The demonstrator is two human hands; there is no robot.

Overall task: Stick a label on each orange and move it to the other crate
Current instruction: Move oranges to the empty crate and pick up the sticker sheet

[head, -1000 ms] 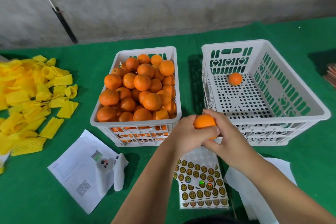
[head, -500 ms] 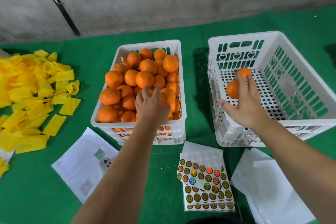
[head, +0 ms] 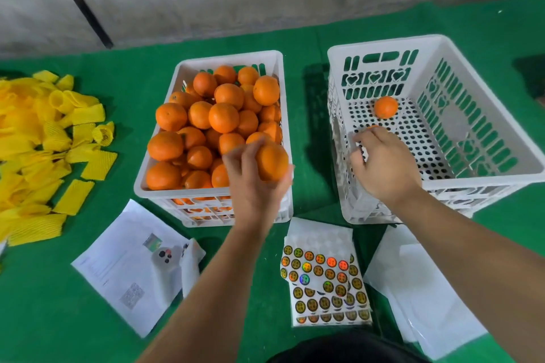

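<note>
Left hand (head: 253,183) grips an orange (head: 272,161) above the full crate's (head: 153,186) near right corner; label sheet (head: 323,280) lies below, nearer the body. Right hand (head: 383,162), fingers curled over a second, mostly hidden orange (head: 372,127), is inside the other crate (head: 501,177).

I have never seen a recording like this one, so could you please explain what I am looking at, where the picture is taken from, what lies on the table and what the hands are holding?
There is no machine here: a person works with bare hands, and the single picture comes from a camera worn on their head, looking forward and down.

The left hand has an orange in its grip, just above the near corner of the full crate. The right hand reaches into the nearly empty crate, over a second orange that is mostly hidden; whether it holds it cannot be told. Another orange lies further back in that crate.

On the green table also lie sheets of round labels, yellow foam sleeves, a printed paper with a white device on it, and blank white sheets.
</note>
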